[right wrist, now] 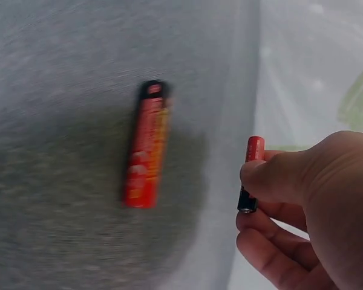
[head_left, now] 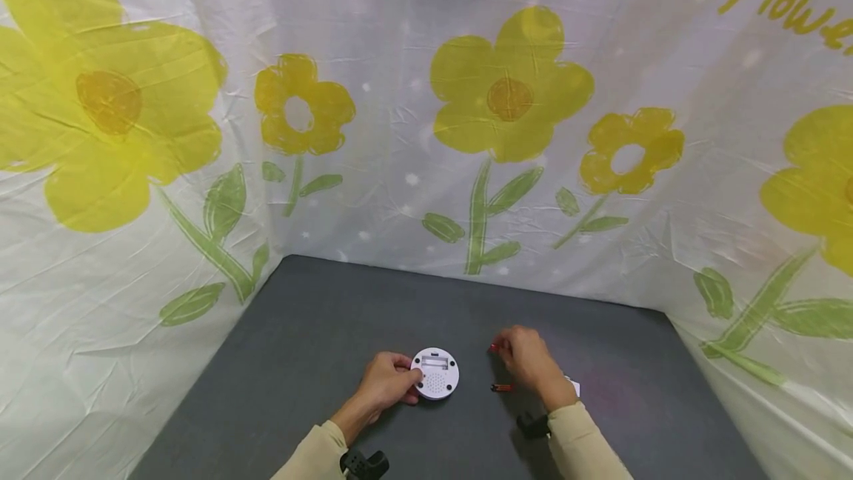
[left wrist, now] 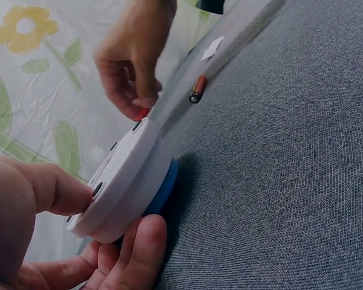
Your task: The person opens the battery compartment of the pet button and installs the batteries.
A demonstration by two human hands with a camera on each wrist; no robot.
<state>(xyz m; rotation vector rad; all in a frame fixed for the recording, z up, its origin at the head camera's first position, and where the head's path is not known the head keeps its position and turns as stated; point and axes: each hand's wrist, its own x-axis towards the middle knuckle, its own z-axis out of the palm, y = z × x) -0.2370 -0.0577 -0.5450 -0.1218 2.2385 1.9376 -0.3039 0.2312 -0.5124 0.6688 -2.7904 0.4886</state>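
Note:
My left hand (head_left: 389,380) grips the edge of a round white device (head_left: 436,387), thumb on its face and fingers beneath. That face has dark round feet, a pattern of small holes and an uncovered battery slot (head_left: 435,363). In the left wrist view, a blue part (left wrist: 162,190) shows on its underside. Between thumb and fingers, my right hand (head_left: 526,358) pinches a small red and black battery (right wrist: 251,175), to the right of the device. A second battery (right wrist: 147,145), red with a black end, lies on the dark tabletop below that hand.
A small white piece (head_left: 572,387) lies on the table, partly hidden behind my right wrist. The dark grey cloth-covered table (head_left: 373,302) is bordered by white curtains (head_left: 400,228) printed with yellow flowers at the back and both sides.

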